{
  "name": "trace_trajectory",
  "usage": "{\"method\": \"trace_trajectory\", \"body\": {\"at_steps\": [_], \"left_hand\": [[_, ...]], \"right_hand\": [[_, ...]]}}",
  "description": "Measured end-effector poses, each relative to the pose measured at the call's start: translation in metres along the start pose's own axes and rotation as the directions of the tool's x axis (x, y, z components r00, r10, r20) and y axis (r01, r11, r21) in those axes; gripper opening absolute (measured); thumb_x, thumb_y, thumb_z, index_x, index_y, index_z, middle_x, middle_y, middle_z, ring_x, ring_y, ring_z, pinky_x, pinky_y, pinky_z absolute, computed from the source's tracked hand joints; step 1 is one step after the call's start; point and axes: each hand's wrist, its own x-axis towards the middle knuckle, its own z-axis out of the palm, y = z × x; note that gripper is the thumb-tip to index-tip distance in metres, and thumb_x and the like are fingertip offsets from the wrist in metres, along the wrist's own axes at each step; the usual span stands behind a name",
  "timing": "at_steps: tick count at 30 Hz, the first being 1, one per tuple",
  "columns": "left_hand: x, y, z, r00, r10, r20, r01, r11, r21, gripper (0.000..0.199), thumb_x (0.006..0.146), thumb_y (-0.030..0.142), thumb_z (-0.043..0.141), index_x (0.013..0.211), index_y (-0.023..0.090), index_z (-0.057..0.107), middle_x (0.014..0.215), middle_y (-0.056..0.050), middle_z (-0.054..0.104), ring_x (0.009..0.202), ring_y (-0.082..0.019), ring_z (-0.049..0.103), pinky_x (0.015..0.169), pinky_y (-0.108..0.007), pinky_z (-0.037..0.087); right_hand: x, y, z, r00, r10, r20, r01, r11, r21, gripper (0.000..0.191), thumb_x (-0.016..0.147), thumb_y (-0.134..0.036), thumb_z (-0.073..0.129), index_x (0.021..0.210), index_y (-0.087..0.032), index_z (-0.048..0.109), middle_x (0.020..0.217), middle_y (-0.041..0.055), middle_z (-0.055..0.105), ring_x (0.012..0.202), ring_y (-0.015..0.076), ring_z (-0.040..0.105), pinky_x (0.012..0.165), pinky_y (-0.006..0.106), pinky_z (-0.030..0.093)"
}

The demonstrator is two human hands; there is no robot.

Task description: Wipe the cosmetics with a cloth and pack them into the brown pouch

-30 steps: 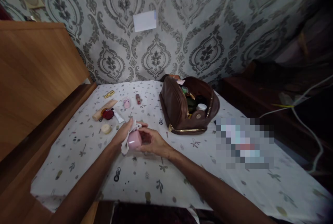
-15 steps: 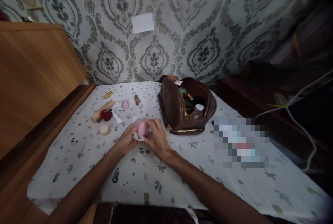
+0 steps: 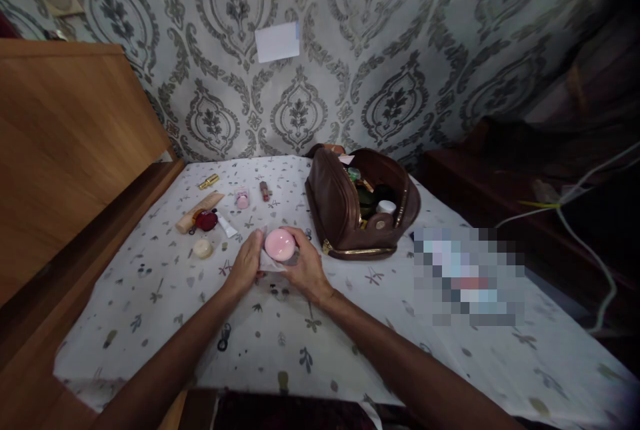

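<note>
A round pink container (image 3: pixel 280 245) with a glossy top sits between my two hands, over the near middle of the table. My right hand (image 3: pixel 307 271) is closed around its right side, thumb below and fingers along the far edge. A thin white tissue or wipe (image 3: pixel 269 263) lies against the container's left and lower side. My left hand (image 3: pixel 245 262) holds this tissue against the container, its fingers pressed together and partly hidden. To the left of my hands stands a small cream-coloured round jar (image 3: pixel 203 249).
An unzipped brown bag (image 3: pixel 333 200) full of cosmetics stands right of my hands. On the patterned cloth (image 3: pixel 165 323) lie a gold tube (image 3: pixel 209 181), a small pink item (image 3: pixel 242 199), a lipstick-like tube (image 3: pixel 265 191), a dark red item (image 3: pixel 206 219) and a white tube (image 3: pixel 227 225).
The pink container has turned so its glossy top faces up towards me, and it has shifted slightly right. My left fingers have moved off its top to the left side.
</note>
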Motion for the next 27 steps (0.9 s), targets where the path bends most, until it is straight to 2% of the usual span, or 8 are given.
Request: {"method": "trace_trajectory", "body": {"at_steps": [3, 7, 11, 14, 17, 19, 22, 27], "left_hand": [[0.001, 0.003, -0.006, 0.981, 0.178, -0.079, -0.161, 0.97, 0.183, 0.047, 0.091, 0.057, 0.043, 0.104, 0.018, 0.065, 0.115, -0.009, 0.067, 0.115, -0.023, 0.057, 0.101, -0.035, 0.043], [0.003, 0.002, -0.007, 0.91, 0.402, 0.104, -0.411, 0.837, 0.36, 0.049, 0.098, 0.048, 0.032, 0.108, 0.016, 0.066, 0.113, -0.01, 0.065, 0.111, -0.022, 0.057, 0.103, -0.039, 0.041], [0.002, -0.001, -0.008, 0.77, 0.563, 0.3, -0.635, 0.638, 0.435, 0.043, 0.099, 0.04, 0.032, 0.119, 0.02, 0.064, 0.112, -0.009, 0.062, 0.111, -0.021, 0.054, 0.102, -0.041, 0.04], [0.0, 0.001, -0.01, 0.652, 0.626, 0.428, -0.755, 0.487, 0.439, 0.035, 0.098, 0.034, 0.04, 0.12, 0.024, 0.065, 0.117, -0.009, 0.061, 0.113, -0.022, 0.051, 0.101, -0.043, 0.039], [0.001, 0.006, -0.012, 0.549, 0.685, 0.479, -0.835, 0.424, 0.351, 0.03, 0.096, 0.026, 0.046, 0.115, 0.025, 0.068, 0.115, -0.008, 0.065, 0.112, -0.023, 0.052, 0.1, -0.044, 0.041], [0.002, 0.008, -0.013, 0.515, 0.723, 0.46, -0.857, 0.422, 0.295, 0.028, 0.095, 0.023, 0.048, 0.112, 0.025, 0.07, 0.111, -0.008, 0.069, 0.112, -0.022, 0.054, 0.098, -0.044, 0.042], [0.002, 0.01, -0.013, 0.539, 0.742, 0.398, -0.841, 0.457, 0.289, 0.026, 0.094, 0.023, 0.051, 0.111, 0.024, 0.07, 0.109, -0.008, 0.071, 0.112, -0.022, 0.056, 0.098, -0.043, 0.043], [-0.006, 0.011, -0.01, 0.722, 0.624, 0.297, -0.687, 0.603, 0.404, 0.034, 0.095, 0.032, 0.043, 0.12, 0.021, 0.065, 0.121, -0.01, 0.067, 0.116, -0.023, 0.058, 0.104, -0.043, 0.041]], "right_hand": [[0.0, -0.001, 0.0, 0.997, -0.045, 0.062, 0.05, 0.996, -0.078, 0.049, 0.067, -0.02, 0.071, 0.115, -0.018, 0.057, 0.104, 0.008, 0.059, 0.098, 0.023, 0.058, 0.088, 0.036, 0.048], [-0.002, -0.003, 0.002, 0.988, -0.005, 0.153, 0.035, 0.981, -0.192, 0.048, 0.065, -0.02, 0.071, 0.111, -0.016, 0.06, 0.094, 0.0058, 0.054, 0.09, 0.0224, 0.056, 0.082, 0.036, 0.049], [-0.003, -0.002, 0.003, 0.987, 0.06, 0.147, -0.018, 0.963, -0.269, 0.029, 0.061, -0.024, 0.07, 0.087, -0.017, 0.059, 0.084, 0.0024, 0.053, 0.08, 0.0201, 0.054, 0.074, 0.034, 0.049], [-0.001, 0.001, 0.004, 0.976, 0.171, 0.132, -0.137, 0.962, -0.236, 0.03, 0.059, -0.027, 0.071, 0.084, -0.017, 0.059, 0.082, 0.0015, 0.055, 0.076, 0.0189, 0.055, 0.07, 0.032, 0.047], [0.002, 0.003, 0.004, 0.965, 0.227, 0.133, -0.208, 0.967, -0.145, 0.032, 0.058, -0.028, 0.072, 0.086, -0.016, 0.062, 0.083, 0.0012, 0.06, 0.078, 0.0188, 0.057, 0.073, 0.032, 0.046], [0.005, 0.005, 0.003, 0.949, 0.277, 0.148, -0.271, 0.961, -0.062, 0.033, 0.058, -0.03, 0.073, 0.087, -0.016, 0.063, 0.081, -0.0001, 0.061, 0.078, 0.018, 0.056, 0.073, 0.03, 0.045], [0.006, 0.006, 0.001, 0.911, 0.372, 0.177, -0.392, 0.915, 0.096, 0.037, 0.058, -0.034, 0.074, 0.088, -0.016, 0.064, 0.078, -0.0019, 0.062, 0.074, 0.0161, 0.054, 0.068, 0.028, 0.045], [0.006, 0.003, 0.001, 0.923, 0.309, 0.231, -0.376, 0.852, 0.364, 0.048, 0.059, -0.036, 0.078, 0.1, -0.017, 0.062, 0.088, -0.0003, 0.065, 0.08, 0.0164, 0.059, 0.077, 0.029, 0.048]]}}
